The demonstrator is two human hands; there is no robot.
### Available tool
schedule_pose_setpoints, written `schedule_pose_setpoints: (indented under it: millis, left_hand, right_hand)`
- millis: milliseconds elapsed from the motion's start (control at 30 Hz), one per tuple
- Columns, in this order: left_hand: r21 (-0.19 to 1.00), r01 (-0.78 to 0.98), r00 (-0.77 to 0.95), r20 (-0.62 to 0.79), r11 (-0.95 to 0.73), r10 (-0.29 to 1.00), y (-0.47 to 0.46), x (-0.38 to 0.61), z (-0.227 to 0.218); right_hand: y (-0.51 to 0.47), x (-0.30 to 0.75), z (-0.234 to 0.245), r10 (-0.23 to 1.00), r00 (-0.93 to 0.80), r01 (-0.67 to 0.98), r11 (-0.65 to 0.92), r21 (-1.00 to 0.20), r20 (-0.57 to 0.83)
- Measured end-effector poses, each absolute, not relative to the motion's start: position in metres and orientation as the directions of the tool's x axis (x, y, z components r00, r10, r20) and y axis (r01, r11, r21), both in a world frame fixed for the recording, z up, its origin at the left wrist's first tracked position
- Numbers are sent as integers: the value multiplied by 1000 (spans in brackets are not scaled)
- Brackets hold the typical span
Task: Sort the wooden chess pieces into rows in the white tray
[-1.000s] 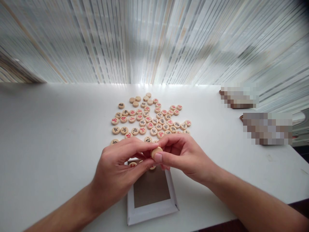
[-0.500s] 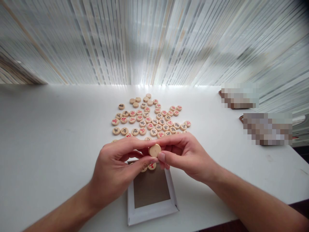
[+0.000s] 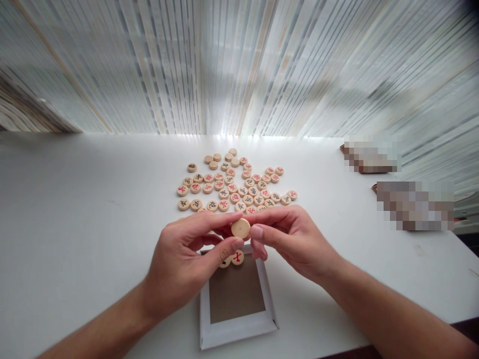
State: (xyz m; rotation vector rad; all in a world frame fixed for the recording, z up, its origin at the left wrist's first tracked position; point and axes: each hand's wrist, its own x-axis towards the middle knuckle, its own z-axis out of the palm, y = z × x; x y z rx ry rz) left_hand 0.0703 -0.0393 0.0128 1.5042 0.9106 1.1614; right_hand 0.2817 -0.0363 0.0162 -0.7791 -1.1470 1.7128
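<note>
Between the fingertips of both hands is a round wooden Chinese chess piece [image 3: 240, 228], its plain side facing me. My left hand [image 3: 187, 249] is closed on its left side, with the index finger above and the thumb below. My right hand [image 3: 292, 242] pinches the right edge, thumb in front and index finger along the top. Beneath the hands lies a shallow white box [image 3: 254, 324] with a brown floor. In its far end are a piece with a red character [image 3: 237, 257] and another with a dark mark [image 3: 225, 262], partly covered by my left thumb.
Beyond my hands, many chess pieces [image 3: 235, 198] with red or black characters lie spread on the white table [image 3: 93, 224]. Several plain-faced discs [image 3: 213, 165] are at the back. Two blurred-out objects [image 3: 368, 168] stand at the right. A striped curtain [image 3: 168, 70] hangs behind the table.
The view has shifted slightly. My right thumb has slid up along the piece's edge, and the plain face shows more fully. Both hands still hold it over the box.
</note>
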Motion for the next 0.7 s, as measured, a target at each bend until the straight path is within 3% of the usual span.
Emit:
schedule_pose_setpoints:
  millis: [267, 367, 533, 700]
  left_hand:
    - [956, 17, 274, 277, -293, 921, -39, 70, 10]
    - [954, 23, 267, 282, -298, 922, -39, 71, 11]
    - [985, -64, 258, 173, -162, 951, -37, 72, 17]
    - [979, -190, 369, -3, 79, 929, -32, 72, 21]
  right_hand:
    - [-37, 277, 18, 922, -367, -376, -266, -888, -121]
    - [-38, 278, 18, 927, -362, -379, -246, -892, -102]
    - [-38, 281, 13, 946, -319, -299, -38, -953, 63]
    - [-37, 285, 7, 930, -229, -78, 276, -958, 286]
